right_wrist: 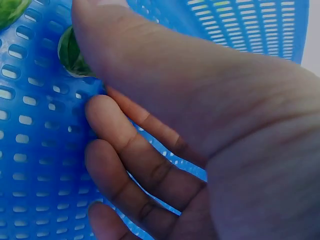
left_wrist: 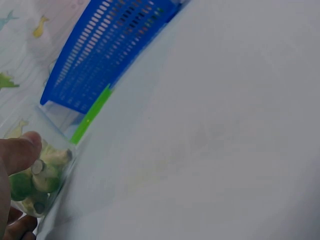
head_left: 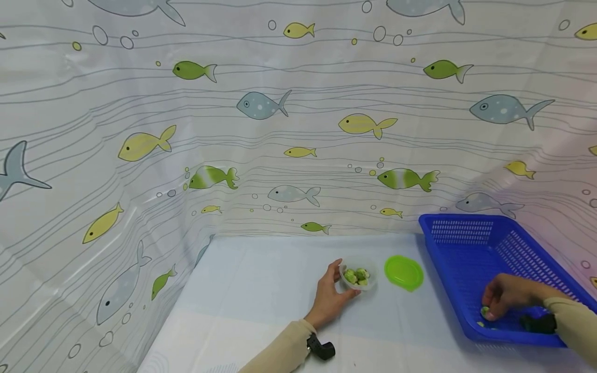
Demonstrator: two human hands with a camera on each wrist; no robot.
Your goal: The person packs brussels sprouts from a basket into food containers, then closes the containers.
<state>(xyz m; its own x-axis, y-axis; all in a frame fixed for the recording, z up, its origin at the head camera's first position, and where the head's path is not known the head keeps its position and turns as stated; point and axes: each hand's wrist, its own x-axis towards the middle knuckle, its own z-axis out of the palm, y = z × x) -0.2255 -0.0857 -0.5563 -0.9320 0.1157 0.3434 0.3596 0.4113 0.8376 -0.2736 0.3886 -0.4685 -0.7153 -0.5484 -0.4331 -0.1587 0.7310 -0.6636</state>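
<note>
A small clear plastic tub (head_left: 372,278) stands on the white table, with several Brussels sprouts (head_left: 356,276) inside. My left hand (head_left: 329,300) holds the tub from its left side, thumb on the near side and fingers behind. In the left wrist view the thumb (left_wrist: 25,150) presses on the tub's wall. Inside the blue basket, my right hand (head_left: 510,294) pinches a single Brussels sprout (head_left: 485,311) close to the basket floor. The right wrist view shows that sprout (right_wrist: 72,54) partly hidden behind the thumb, the other fingers loosely bent.
A bright green lid (head_left: 403,273) lies flat between the tub and the blue basket (head_left: 466,264). More sprouts, partly hidden, lie in the basket's near corner; one shows in the right wrist view (right_wrist: 11,12). A fish-patterned sheet (head_left: 298,171) hangs behind and beside the table.
</note>
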